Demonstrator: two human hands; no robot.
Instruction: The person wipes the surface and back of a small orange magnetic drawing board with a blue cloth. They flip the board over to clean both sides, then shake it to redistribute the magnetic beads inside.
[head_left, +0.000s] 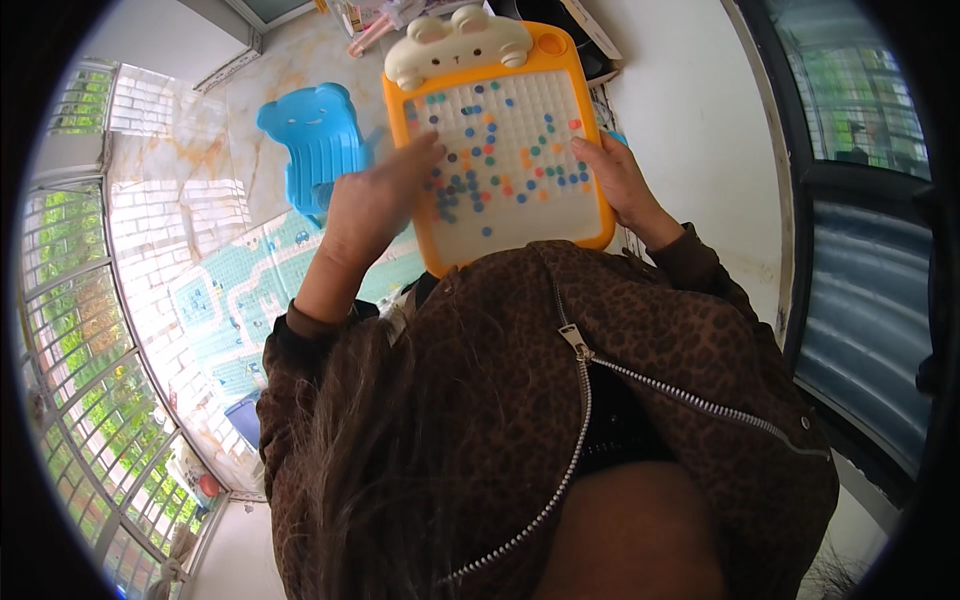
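A magnetic bead drawing board (540, 217) with an orange frame and a cream animal-shaped top is tilted up in front of my body. Blue, green, orange and red dots are scattered over its white grid. My right hand (619, 176) grips the board's right edge, its thumb on the front near a red piece (574, 124). On the other side, my left hand (386, 195) is blurred, its fingers over the board's left edge and the grid beside it. Whether those fingers hold anything cannot be made out.
A blue plastic child's chair (322, 142) stands on the marbled floor at the left. A green play mat with printed roads (262, 285) lies below it. Behind the board are a black item in an open box (592, 45) and pink items (371, 36). Barred windows line the left.
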